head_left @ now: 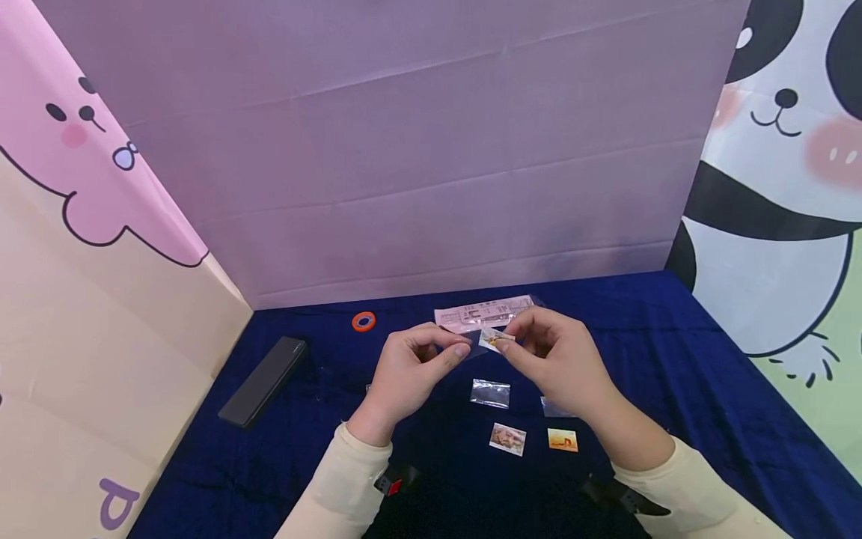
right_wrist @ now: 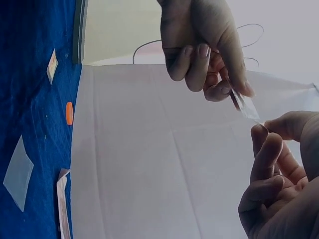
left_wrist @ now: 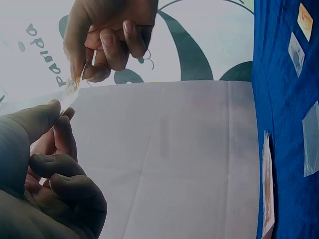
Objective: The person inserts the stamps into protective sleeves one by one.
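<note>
Between thumb and forefinger, the left hand point(head_left: 412, 368) pinches a small clear plastic sleeve point(head_left: 477, 346) by its edge. The right hand point(head_left: 562, 364) pinches a small picture card point(head_left: 493, 339), which overlaps the sleeve's right end; how far inside it lies I cannot tell. In the left wrist view the sleeve and card point(left_wrist: 70, 93) form one thin strip between both hands' fingertips. The right wrist view shows the clear sleeve point(right_wrist: 245, 105) spanning the two hands. On the cloth below lie a clear sleeve point(head_left: 490, 393) and two picture cards point(head_left: 507, 439), point(head_left: 563, 440).
A pink printed packet point(head_left: 481, 313) lies behind the hands. An orange ring-shaped roll point(head_left: 364, 322) and a long black case point(head_left: 263, 382) are on the left of the blue cloth point(head_left: 323, 457). Another clear sleeve point(head_left: 555, 409) is partly under the right hand.
</note>
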`<action>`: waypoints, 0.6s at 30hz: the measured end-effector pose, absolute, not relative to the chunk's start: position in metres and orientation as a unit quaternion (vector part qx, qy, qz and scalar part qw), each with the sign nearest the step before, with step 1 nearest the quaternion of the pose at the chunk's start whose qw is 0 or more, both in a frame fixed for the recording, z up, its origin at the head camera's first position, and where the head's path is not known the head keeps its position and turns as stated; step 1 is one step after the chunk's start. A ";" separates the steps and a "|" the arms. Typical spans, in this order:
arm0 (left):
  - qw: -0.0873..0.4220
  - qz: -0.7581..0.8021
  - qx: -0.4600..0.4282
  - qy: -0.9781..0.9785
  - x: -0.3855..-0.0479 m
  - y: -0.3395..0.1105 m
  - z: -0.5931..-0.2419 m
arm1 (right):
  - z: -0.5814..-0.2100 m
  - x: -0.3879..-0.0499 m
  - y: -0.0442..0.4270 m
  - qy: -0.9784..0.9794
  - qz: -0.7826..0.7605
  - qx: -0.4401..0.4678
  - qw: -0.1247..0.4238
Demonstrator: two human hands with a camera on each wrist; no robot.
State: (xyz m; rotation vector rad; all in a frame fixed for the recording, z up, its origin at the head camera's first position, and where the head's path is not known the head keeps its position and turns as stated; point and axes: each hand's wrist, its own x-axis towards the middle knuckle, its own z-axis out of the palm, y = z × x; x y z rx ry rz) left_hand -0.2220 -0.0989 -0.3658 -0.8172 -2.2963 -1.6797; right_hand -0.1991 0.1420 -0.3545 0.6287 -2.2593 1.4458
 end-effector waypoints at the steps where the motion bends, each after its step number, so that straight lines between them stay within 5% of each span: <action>1: 0.088 -0.566 -0.276 -0.772 -0.222 -0.099 -0.366 | -0.354 -0.200 0.142 -0.802 0.522 0.225 0.186; 18: 0.068 -0.573 -0.290 -0.764 -0.223 -0.099 -0.366 | -0.355 -0.200 0.143 -0.776 0.564 0.235 0.160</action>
